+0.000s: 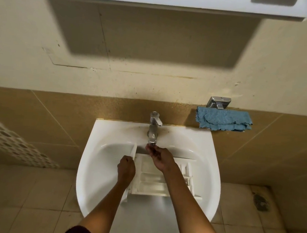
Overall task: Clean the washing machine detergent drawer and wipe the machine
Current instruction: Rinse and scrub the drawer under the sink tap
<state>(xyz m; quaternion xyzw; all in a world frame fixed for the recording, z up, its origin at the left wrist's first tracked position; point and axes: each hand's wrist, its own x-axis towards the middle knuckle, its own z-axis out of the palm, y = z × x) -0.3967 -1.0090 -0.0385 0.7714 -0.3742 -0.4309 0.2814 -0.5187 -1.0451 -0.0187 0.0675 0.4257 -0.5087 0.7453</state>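
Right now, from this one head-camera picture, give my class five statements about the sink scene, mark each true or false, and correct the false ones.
1. The detergent drawer lies in the sink. True.
2. The left hand grips the drawer's front panel. True.
3. The right hand holds the blue cloth. False: the cloth lies on the ledge beside the sink, and this hand's fingers are under the faucet spout.
4. The faucet stands at the sink's left corner. False: it stands at the middle of the back rim.
5. A white perforated basket shows at the left edge. True.
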